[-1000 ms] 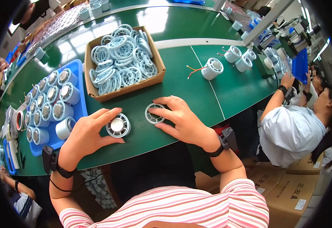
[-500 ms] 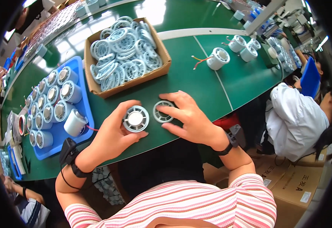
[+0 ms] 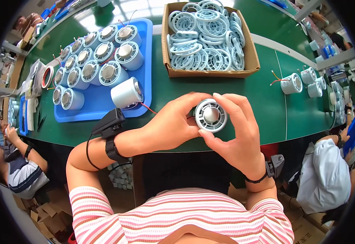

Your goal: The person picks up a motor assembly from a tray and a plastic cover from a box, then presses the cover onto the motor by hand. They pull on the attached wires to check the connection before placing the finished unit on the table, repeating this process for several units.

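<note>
In front of my body, a pale-blue cylindrical motor (image 3: 212, 114) with a silver round centre faces up. My left hand (image 3: 171, 123) is closed round its left side. A pale-blue spoked ring (image 3: 200, 122) lies over the motor's face, around the silver centre. My right hand (image 3: 239, 128) pinches that ring's rim, with the thumb at the lower edge and the fingers at the upper right. Whether the ring sits fully down cannot be made out. Most of the motor's body is hidden beneath the ring and my hands.
A blue tray (image 3: 147, 81) of similar motors stands at the left, one motor (image 3: 127, 93) lying on its side. A cardboard box (image 3: 214, 73) full of spoked rings sits beyond my hands. Several wired motors (image 3: 291, 83) stand at the right. People work at both sides.
My right hand has brought the spoked ring from beside the motor onto its face, and the hands have come together. The view has turned left, shifting the tray and box rightward.
</note>
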A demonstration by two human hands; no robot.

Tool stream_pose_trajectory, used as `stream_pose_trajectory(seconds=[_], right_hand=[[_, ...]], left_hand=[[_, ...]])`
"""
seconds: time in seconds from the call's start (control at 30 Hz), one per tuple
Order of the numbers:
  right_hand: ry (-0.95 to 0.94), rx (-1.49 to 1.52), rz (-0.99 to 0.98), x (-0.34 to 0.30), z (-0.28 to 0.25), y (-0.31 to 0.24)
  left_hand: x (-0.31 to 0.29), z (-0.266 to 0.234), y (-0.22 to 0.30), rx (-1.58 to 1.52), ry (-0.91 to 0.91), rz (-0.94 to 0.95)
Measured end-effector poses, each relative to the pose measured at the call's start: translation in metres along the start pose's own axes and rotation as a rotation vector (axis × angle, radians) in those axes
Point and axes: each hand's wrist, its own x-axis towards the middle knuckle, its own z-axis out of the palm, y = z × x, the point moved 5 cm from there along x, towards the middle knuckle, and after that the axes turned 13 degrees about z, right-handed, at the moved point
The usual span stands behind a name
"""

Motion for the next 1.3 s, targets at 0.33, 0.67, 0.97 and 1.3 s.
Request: stream_pose_trajectory(seconds=[0.33, 0.67, 0.97, 1.3], right_hand=[[-0.121, -0.039, 0.065, 0.01, -0.001, 0.006], [-0.163, -0.047, 0.089, 0.013, -0.002, 0.007], [-0.127, 0.015, 0.049, 0.01, 0.0, 0.013], [-0.179, -0.039, 0.058, 0.014, -0.004, 0.008]], left_hand=[[0.003, -0.004, 0.002, 0.017, -0.057, 0.021], [0.0, -0.017, 0.012, -0.527, -0.094, -0.447], [0.004, -0.021, 0.004, -0.481, -0.132, -0.4], [0.004, -0.021, 0.01, -0.434, -0.178, -0.403]])
